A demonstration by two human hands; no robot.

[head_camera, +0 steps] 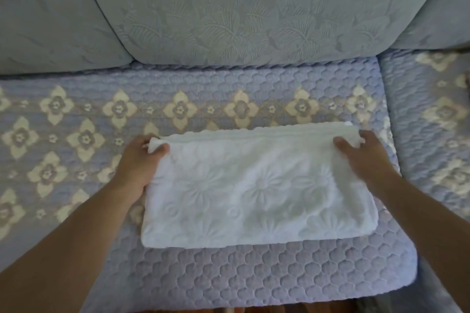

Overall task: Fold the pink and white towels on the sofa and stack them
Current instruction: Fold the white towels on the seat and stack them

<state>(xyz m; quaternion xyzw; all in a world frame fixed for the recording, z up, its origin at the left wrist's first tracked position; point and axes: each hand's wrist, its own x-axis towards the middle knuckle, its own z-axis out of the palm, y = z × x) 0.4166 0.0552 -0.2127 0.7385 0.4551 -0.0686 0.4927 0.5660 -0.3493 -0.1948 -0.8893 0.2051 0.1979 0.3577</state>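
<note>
While both arms reach forward over the seat, the white towel lies folded into a wide rectangle on the quilted seat cover, a little right of centre on the cushion; its raised flower pattern shows across the top layer, and several layered edges run along its far side, from about ten o'clock to two o'clock. The left hand holds the towel's far-left corner, at ten o'clock of the cloth, thumb curled over the top and the fingers tucked under the bunched fabric; the right hand holds the far-right corner, at two o'clock, thumb lying on the top layer and the fingers wrapped round the edge, mostly hidden behind the cloth. The near edge of the towel, at six o'clock, lies flat on the cover with nothing on it. The seat cover is lavender with cream flower motifs running in rows across nine o'clock and twelve o'clock of the towel; a second covered cushion sits at three o'clock, split from the first by a seam. Behind, at twelve o'clock, rise the grey-green back cushions with a leaf relief. I can see no pink towel from here.
</note>
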